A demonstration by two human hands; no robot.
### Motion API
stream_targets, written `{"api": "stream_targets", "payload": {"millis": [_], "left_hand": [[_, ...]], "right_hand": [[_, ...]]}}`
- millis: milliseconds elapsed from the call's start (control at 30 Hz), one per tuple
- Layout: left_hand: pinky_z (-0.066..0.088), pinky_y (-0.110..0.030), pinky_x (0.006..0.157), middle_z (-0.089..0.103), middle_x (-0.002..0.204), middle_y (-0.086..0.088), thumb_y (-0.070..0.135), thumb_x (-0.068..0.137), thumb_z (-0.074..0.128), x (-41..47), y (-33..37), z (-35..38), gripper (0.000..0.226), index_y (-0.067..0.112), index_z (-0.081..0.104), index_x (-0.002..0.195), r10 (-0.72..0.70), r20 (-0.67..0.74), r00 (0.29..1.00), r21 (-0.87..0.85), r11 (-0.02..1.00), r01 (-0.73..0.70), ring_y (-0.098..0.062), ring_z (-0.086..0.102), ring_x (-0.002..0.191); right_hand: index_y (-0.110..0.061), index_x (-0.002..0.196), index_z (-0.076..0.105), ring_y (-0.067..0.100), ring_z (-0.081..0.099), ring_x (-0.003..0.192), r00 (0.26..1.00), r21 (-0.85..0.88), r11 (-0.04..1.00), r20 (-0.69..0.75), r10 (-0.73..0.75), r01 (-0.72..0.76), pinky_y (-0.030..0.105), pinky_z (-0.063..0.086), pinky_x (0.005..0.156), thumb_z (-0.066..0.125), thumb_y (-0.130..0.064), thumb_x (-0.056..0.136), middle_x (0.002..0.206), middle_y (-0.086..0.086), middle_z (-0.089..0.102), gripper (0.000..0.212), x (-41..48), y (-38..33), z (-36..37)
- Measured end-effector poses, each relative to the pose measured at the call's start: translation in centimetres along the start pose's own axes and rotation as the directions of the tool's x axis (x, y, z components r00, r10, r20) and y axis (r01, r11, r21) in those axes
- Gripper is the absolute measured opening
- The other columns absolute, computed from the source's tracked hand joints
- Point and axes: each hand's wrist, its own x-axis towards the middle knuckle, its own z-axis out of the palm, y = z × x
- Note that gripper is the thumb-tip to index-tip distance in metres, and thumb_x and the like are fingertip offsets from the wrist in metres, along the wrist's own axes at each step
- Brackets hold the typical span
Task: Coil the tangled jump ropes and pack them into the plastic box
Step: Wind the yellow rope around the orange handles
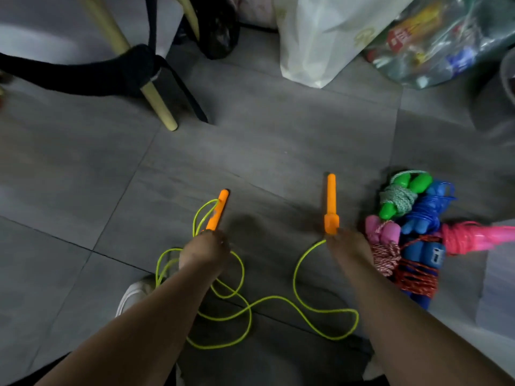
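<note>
Head: orange handles (331, 204), tips forward.

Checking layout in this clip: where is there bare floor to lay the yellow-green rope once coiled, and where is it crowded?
Bare floor: ahead of the left orange handle and right orange handle, up to the wooden chair leg and white bag; also left of the left hand. Crowded: coiled-rope pile beside the right hand, yellow-green cord looped between the arms.
</note>
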Motion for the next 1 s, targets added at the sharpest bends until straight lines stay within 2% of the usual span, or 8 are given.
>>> {"api": "stream_targets", "payload": {"millis": [100,333,500,567,700,767,867,1000], "left_hand": [[0.042,-0.034,0.087,0.053,0.126,-0.01,0.018,0.089,0.048,2.1,0.6,1.3,0.044,0.019,0.042,0.133,-0.028,-0.098,0.995,-0.223,0.975,0.006,-0.032,0.051,0.115],[0.031,-0.042,0.101,0.041,0.134,-0.019,0.025,0.085,0.059,5.5,-2.1,3.6,0.055,0.006,0.037,0.132,-0.297,-0.112,0.948,-0.226,0.937,0.266,-0.039,0.036,0.125],[0.045,-0.033,0.075,0.062,0.099,-0.018,0.019,0.084,0.062,6.0,-2.4,2.2,0.036,0.003,0.054,0.115,-0.266,-0.064,0.962,-0.472,0.857,0.206,-0.036,0.058,0.097],[0.043,-0.024,0.056,0.055,0.074,-0.011,0.009,0.084,0.061,5.2,-1.4,0.5,0.02,0.001,0.058,0.102,-0.196,-0.026,0.98,-0.71,0.694,0.12,-0.027,0.056,0.07],[0.047,-0.014,0.048,0.051,0.072,-0.007,-0.003,0.086,0.053,0.7,2.0,-5.1,0.021,0.016,0.051,0.076,0.056,-0.031,0.998,-0.956,0.29,-0.046,-0.003,0.058,0.045],[0.05,-0.01,0.049,0.053,0.072,-0.003,-0.002,0.087,0.051,-3.2,3.8,-8.6,0.019,0.016,0.051,0.078,0.171,-0.071,0.983,-0.978,0.184,-0.103,0.001,0.059,0.044],[0.05,-0.011,0.051,0.059,0.069,0.002,-0.001,0.085,0.054,-9.2,5.3,-13.1,0.016,0.014,0.053,0.081,0.304,-0.161,0.939,-0.965,0.15,-0.214,0.003,0.061,0.048],[0.045,-0.006,0.058,0.06,0.072,0.003,-0.015,0.075,0.06,-18.1,5.7,-17.8,0.03,0.011,0.053,0.089,0.432,-0.419,0.799,-0.824,0.19,-0.534,0.009,0.056,0.052]], "right_hand": [[0.0,0.123,0.046,0.037,0.042,0.121,0.989,0.117,0.991,-0.118,0.086,-0.072,0.039,0.037,0.095,0.055,-0.031,0.086,0.128,0.023,0.047,0.049,2.5,-1.2,1.8],[-0.006,0.128,0.04,0.038,0.039,0.125,0.985,0.175,0.977,-0.098,0.14,-0.122,0.04,0.035,0.099,0.056,-0.027,0.086,0.134,0.02,0.042,0.05,5.8,-1.6,4.2],[-0.004,0.116,0.053,0.029,0.056,0.103,0.998,0.368,0.928,-0.003,0.059,-0.054,0.025,0.034,0.068,0.057,-0.022,0.087,0.105,0.015,0.059,0.034,4.9,-2.4,3.0],[-0.002,0.111,0.057,0.023,0.054,0.087,0.999,0.478,0.878,0.004,-0.032,0.027,0.025,0.031,0.063,0.058,-0.02,0.086,0.092,0.013,0.057,0.03,3.3,-3.6,1.7],[-0.006,0.103,0.062,0.012,0.054,0.072,0.974,0.638,0.753,0.019,-0.225,0.162,0.017,0.038,0.06,0.061,-0.014,0.084,0.085,0.008,0.057,0.02,-1.4,-6.8,-3.2],[-0.008,0.105,0.056,-0.001,0.054,0.058,0.944,0.708,0.671,0.014,-0.328,0.223,0.009,0.04,0.056,0.06,-0.005,0.084,0.083,0.007,0.056,0.022,-4.8,-8.4,-6.6],[-0.002,0.111,0.048,-0.001,0.056,0.06,0.91,0.804,0.52,-0.062,-0.409,0.288,0.009,0.045,0.059,0.06,0.002,0.08,0.088,0.007,0.057,0.033,-10.7,-9.7,-11.6],[-0.014,0.087,0.054,-0.003,0.059,0.06,0.82,0.82,0.369,-0.195,-0.538,0.437,0.008,0.048,0.061,0.058,0.002,0.082,0.077,-0.004,0.064,0.017,-19.5,-8.5,-17.8]]}}
